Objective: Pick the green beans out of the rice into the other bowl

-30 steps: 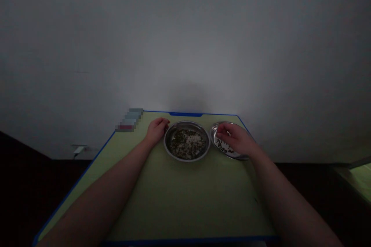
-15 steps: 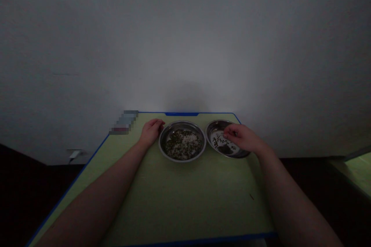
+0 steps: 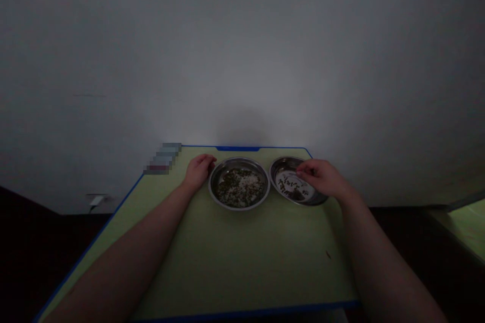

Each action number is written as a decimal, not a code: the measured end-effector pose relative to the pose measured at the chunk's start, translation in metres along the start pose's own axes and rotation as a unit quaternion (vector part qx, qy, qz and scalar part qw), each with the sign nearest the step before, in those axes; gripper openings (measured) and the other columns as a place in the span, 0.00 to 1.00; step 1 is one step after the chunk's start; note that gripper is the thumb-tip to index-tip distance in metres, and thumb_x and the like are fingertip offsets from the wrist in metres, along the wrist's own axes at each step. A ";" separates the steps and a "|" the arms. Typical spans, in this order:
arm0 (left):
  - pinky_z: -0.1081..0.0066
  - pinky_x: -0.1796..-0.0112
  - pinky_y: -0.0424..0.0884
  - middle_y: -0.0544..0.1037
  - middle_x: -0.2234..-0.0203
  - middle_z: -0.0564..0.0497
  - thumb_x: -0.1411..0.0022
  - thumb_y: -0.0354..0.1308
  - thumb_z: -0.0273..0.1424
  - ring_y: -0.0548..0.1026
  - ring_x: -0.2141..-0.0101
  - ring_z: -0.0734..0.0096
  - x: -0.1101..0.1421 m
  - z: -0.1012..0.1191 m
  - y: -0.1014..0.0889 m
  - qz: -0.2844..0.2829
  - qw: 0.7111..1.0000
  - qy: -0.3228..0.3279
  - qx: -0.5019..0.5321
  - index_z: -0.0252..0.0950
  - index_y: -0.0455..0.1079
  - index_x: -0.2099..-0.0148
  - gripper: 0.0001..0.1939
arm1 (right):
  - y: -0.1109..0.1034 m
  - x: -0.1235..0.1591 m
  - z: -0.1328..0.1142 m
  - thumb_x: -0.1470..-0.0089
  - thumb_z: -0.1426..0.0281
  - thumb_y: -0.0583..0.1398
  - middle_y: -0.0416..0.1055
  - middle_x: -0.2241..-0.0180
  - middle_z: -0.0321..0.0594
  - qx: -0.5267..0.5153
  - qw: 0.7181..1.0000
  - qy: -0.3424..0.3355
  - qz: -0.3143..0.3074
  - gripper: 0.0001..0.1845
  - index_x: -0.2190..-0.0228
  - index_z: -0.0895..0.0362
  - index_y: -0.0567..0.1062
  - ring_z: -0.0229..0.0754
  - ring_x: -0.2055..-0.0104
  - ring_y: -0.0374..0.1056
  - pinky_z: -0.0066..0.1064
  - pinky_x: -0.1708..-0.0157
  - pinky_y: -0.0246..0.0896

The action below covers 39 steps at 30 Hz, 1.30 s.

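One metal bowl (image 3: 239, 208) of mixed grains (image 3: 241, 187) sits on table (image 3: 242, 257), beside second bowl (image 3: 279, 164) with dark bits (image 3: 291, 183). Right hand (image 3: 322, 175) over second bowl, thumb near fingertips; can't tell if pinching anything. Left hand (image 3: 197, 169) curled just beside metal bowl; grip unclear.
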<state>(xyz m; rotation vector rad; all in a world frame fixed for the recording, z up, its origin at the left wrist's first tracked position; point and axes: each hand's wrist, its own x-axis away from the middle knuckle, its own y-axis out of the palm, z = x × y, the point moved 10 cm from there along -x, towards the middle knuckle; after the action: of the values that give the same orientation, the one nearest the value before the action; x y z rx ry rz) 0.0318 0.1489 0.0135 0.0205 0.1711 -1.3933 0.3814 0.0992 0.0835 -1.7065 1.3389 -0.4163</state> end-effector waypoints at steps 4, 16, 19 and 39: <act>0.75 0.80 0.59 0.69 0.85 0.55 0.51 0.54 0.41 0.64 0.83 0.76 0.001 0.002 -0.001 0.003 1.000 -0.003 0.005 0.34 0.70 0.72 0.14 | 0.001 0.000 -0.013 0.50 0.64 0.55 0.70 0.75 0.38 0.041 0.999 -0.022 -0.005 0.11 0.72 0.57 0.75 0.37 0.75 0.63 0.27 0.76 0.54; 0.75 0.82 0.57 0.68 0.86 0.56 0.50 0.53 0.39 0.63 0.84 0.77 0.002 0.001 -0.001 0.009 1.000 -0.011 0.009 0.34 0.70 0.73 0.13 | 0.099 -0.054 -0.148 0.50 0.70 0.56 0.75 0.66 0.42 0.200 0.935 -0.225 -0.189 0.12 0.65 0.54 0.78 0.42 0.63 0.67 0.30 0.63 0.54; 0.75 0.81 0.58 0.68 0.86 0.55 0.51 0.53 0.38 0.63 0.84 0.76 0.002 0.003 -0.001 0.009 1.000 -0.010 0.014 0.34 0.70 0.73 0.12 | 0.126 -0.072 -0.158 0.50 0.69 0.56 0.75 0.64 0.42 0.245 0.919 -0.219 -0.218 0.14 0.63 0.53 0.78 0.44 0.62 0.68 0.32 0.63 0.55; 0.74 0.81 0.58 0.68 0.85 0.55 0.50 0.53 0.41 0.64 0.83 0.76 0.000 0.002 0.000 0.005 1.000 0.005 -0.004 0.34 0.70 0.73 0.14 | 0.177 -0.089 -0.160 0.51 0.71 0.55 0.74 0.65 0.42 0.255 0.892 -0.262 -0.265 0.12 0.66 0.54 0.77 0.42 0.66 0.68 0.31 0.66 0.57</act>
<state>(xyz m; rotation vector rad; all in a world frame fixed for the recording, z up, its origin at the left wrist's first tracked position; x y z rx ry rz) 0.0320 0.1482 0.0154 0.0204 0.1845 -1.3831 0.1291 0.1070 0.0506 -1.5488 0.3136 -0.5097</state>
